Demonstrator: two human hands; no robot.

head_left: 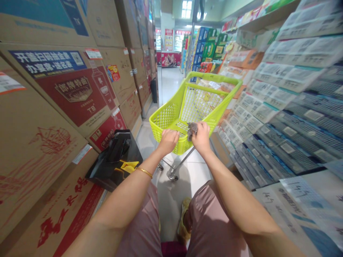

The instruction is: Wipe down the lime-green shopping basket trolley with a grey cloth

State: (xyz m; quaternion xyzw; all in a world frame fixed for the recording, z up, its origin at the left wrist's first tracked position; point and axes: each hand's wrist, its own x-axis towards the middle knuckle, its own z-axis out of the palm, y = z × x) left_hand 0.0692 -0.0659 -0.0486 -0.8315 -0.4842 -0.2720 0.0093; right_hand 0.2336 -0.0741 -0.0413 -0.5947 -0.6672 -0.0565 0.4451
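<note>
A lime-green shopping cart (171,111) with perforated plastic sides stands in front of me, its basket tilted in view. My left hand (169,140) is closed over the cart's near rim, a gold bangle around that wrist. To the right, my right hand (201,137) is closed on a crumpled dark grey cloth (192,131), right at the cart's near rim. Whether those fingers also grip the rim is hidden. Through the far lattice of the basket, clear-wrapped packages show behind it.
Stacked cardboard cartons (107,71) wall the left side. A black bag (115,153) with a yellow piece stands against them. Plastic-wrapped packs (289,78) are piled along the right. Tiled floor (171,85) runs ahead between the stacks, past a glass panel.
</note>
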